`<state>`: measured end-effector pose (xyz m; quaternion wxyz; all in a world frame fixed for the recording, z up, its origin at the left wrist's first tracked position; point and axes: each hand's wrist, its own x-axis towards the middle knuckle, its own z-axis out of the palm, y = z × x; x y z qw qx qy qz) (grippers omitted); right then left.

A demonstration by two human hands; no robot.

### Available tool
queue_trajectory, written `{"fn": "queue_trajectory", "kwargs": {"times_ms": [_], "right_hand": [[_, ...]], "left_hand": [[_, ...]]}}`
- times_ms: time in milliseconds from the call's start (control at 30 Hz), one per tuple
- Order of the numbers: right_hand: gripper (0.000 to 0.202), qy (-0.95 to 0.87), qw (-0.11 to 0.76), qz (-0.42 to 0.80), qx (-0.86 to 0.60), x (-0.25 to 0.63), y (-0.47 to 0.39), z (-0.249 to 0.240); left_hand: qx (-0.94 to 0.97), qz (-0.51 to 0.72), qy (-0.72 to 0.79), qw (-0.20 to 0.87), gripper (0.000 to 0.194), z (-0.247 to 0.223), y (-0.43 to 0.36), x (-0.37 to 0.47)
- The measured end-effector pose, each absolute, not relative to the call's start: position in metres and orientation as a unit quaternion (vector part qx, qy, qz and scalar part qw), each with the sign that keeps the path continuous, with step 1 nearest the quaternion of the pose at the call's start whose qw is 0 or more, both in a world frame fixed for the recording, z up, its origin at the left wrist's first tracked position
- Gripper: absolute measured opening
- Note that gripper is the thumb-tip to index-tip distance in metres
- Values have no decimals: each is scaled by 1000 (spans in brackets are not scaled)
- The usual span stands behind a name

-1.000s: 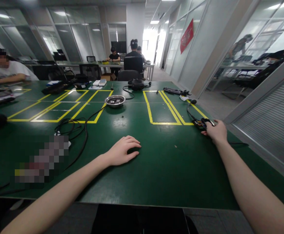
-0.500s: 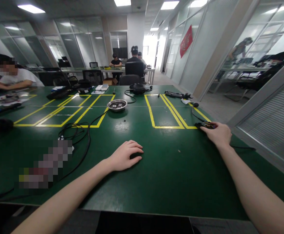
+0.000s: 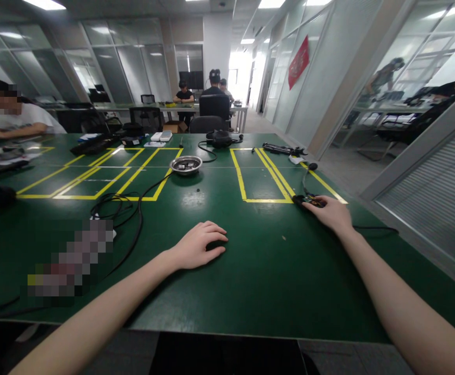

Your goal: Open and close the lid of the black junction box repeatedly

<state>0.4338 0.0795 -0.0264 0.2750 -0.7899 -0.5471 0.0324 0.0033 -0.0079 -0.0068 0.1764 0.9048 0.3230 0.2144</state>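
My left hand rests on the green table near the middle, its fingers apart and nothing in them. To the right, my right hand grips a small dark device with a cable, its thumb and fingers around the near end. The device lies at the lower corner of a yellow taped outline. Beyond my left hand stands a round metal bowl with small shiny metal pieces inside.
A black cable coils at the left beside a pixelated object. Farther back lie a black headset, a folded black tripod-like item and white boxes. A person sits at the far left.
My right hand has moved left with the dark device, which now reaches the taped corner. My left hand has stayed in place. The view has shifted slightly.
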Motion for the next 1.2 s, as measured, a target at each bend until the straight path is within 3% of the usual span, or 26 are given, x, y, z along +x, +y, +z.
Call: {"fn": "queue_trajectory", "kwargs": {"times_ms": [133,300,400,633,867,1200], "right_hand": [[43,-680,255,99,-681,371,66,-19],[39,-866,239,239,-370,296,24,-12],[35,-903,222,268,-253,271,1,-9],[35,-908,229,255,-242,266,-6,-7],[30,-902,251,257,-238,267,-5,-10],[24,-887,252,283,-264,261,-8,-6]], "left_hand": [[903,232,315,176,27,-5,-8,5],[895,289,306,151,46,-1,-9,4],[907,266,278,170,42,0,-11,2],[917,216,275,192,43,-2,-15,5],[914,200,333,118,60,-1,-12,5],[906,200,352,121,86,-4,-18,9]]}}
